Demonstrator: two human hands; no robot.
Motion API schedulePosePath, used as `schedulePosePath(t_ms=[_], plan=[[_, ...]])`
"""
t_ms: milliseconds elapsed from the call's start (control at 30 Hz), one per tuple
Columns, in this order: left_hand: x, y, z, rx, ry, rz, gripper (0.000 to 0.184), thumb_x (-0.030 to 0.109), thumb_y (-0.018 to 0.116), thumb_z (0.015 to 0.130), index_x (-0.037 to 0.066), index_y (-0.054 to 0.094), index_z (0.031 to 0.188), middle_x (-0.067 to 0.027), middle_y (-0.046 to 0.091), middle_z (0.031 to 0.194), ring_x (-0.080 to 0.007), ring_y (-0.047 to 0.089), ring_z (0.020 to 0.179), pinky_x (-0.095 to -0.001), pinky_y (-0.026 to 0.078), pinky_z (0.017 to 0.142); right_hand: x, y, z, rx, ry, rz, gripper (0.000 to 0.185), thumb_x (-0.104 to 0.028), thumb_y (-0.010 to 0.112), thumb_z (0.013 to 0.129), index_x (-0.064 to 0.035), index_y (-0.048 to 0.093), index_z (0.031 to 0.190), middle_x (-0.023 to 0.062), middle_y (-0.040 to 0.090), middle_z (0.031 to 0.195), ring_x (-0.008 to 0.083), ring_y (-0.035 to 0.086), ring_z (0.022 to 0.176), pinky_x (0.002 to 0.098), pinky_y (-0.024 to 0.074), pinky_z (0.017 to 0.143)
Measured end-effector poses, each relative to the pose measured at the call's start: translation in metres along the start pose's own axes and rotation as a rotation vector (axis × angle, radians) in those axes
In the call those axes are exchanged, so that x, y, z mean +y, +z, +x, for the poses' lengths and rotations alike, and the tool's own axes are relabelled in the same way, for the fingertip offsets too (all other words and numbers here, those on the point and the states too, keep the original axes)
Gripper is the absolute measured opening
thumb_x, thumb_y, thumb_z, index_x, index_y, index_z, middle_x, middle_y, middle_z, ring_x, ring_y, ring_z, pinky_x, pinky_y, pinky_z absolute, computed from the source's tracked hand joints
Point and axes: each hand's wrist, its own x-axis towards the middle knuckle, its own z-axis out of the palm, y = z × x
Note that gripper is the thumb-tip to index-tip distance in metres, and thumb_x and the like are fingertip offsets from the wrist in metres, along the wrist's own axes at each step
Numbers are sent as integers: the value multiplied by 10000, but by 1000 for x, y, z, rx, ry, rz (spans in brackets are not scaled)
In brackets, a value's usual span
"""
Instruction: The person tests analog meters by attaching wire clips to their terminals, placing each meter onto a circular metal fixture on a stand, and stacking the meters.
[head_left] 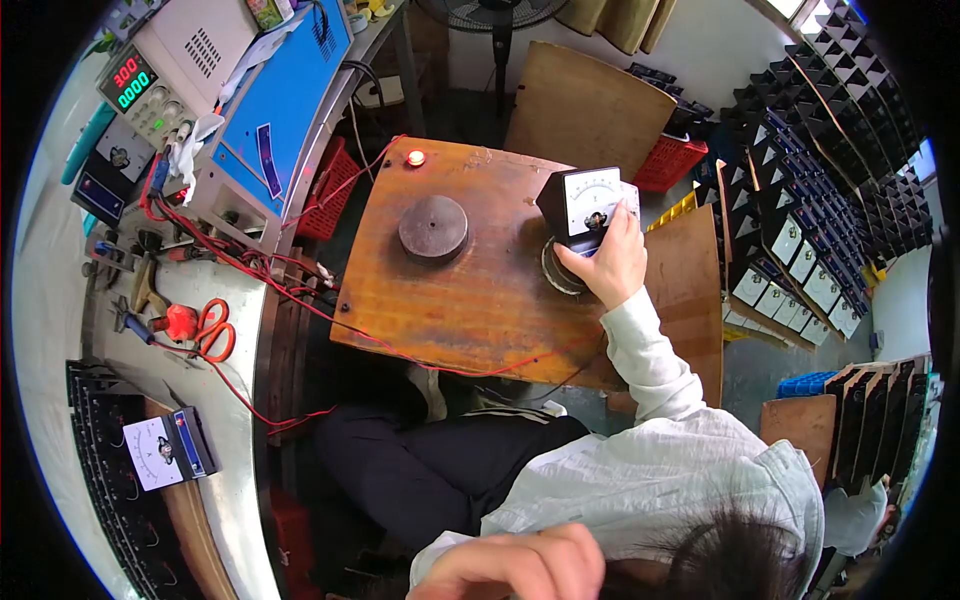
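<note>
My right hand point(615, 260) grips an analog panel meter point(592, 205) with a white dial and black housing. The thumb lies at its lower edge and the fingers along its right side. Under the meter is a round base point(560, 272), mostly hidden; whether they touch I cannot tell. To the left, a thick dark metal disc point(434, 228) lies on the wooden board point(400, 310). Close to the camera at the bottom edge, my left hand point(520, 568) has its fingers curled; what they hold, if anything, is hidden.
A lit red lamp point(416, 158) sits at the board's far left corner. Red wires point(430, 362) cross the board's near side. The left bench holds a power supply point(140, 90), scissors point(215, 330) and another meter point(160, 450). Stacked meters point(790, 250) stand at right.
</note>
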Motion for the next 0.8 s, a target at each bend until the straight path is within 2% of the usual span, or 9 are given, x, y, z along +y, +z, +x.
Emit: schedulePosePath(t_ms=[67, 200, 233, 400, 467, 567, 667, 700, 800], plan=[[13, -12, -11, 63, -41, 35, 450, 517, 733, 910, 79, 659, 975, -60, 661, 932, -200, 563, 864, -305, 430, 733, 1, 0, 0, 14, -17, 1, 1149, -499, 889, 623, 151, 369, 1416, 292, 540, 1285, 434, 537, 1179, 479, 450, 1028], [35, -6, -49, 615, 17, 323, 239, 132, 829, 784, 3, 666, 904, -120, 648, 890, -240, 564, 820, -376, 454, 718, 5, 4, 0, 12, -46, -20, 1119, -498, 888, 629, 149, 387, 1392, 297, 547, 1265, 438, 532, 1174, 482, 453, 1019], [38, 1, -41, 826, 11, 461, 228, 115, 792, 820, 48, 594, 731, -41, 563, 666, -177, 456, 677, -317, 359, 626, -1, -7, 3, -77, 2, 37, 1089, -499, 885, 640, 142, 402, 1376, 303, 549, 1269, 448, 531, 1184, 483, 452, 1027], [62, -1, -98, 1261, -9, 1016, 58, -64, 703, 842, -10, 693, 823, -75, 617, 716, -180, 603, 744, -306, 458, 680, 25, 13, 7, -4, -139, -64, 1062, -526, 877, 687, 132, 438, 1396, 312, 553, 1327, 449, 539, 1217, 474, 436, 1060], [65, -2, -122, 1363, 151, 1137, 77, -65, 702, 846, -12, 727, 896, -100, 668, 784, -202, 651, 766, -324, 482, 722, 31, 15, 13, -73, -85, -51, 1135, -558, 866, 693, 135, 387, 1453, 328, 505, 1410, 442, 477, 1323, 471, 388, 1124], [75, 8, -144, 1353, 29, 2351, 150, 6, 733, 851, 21, 742, 999, -122, 709, 979, -261, 667, 828, -345, 497, 785, 25, 22, 11, 53, -92, 166, 1096, -414, 910, 687, 108, 367, 1483, 316, 512, 1409, 441, 502, 1302, 470, 388, 1122], [73, 15, -162, 1514, 169, 2424, 224, -27, 743, 831, 4, 721, 1052, -133, 712, 1006, -256, 682, 912, -347, 521, 846, -25, 36, -17, 283, -359, 99, 1150, -347, 925, 680, 84, 293, 1540, 306, 441, 1502, 439, 430, 1399, 451, 351, 1169], [70, 19, -172, 1524, 168, 2287, 426, 9, 740, 850, 2, 641, 1264, -170, 672, 1198, -297, 660, 1083, -378, 504, 953, -66, 32, -36, 70, -275, 540, 1166, -332, 931, 669, 104, 284, 1535, 311, 406, 1527, 413, 409, 1427, 455, 325, 1185], [81, 23, -164, 1500, 330, 2379, 642, 40, 723, 874, -25, 464, 1459, -223, 541, 1424, -358, 536, 1314, -415, 422, 1094, -195, -22, -109, -290, -581, 751, 1193, -260, 929, 598, 129, 282, 1521, 304, 435, 1486, 430, 457, 1361, 466, 362, 1150]])
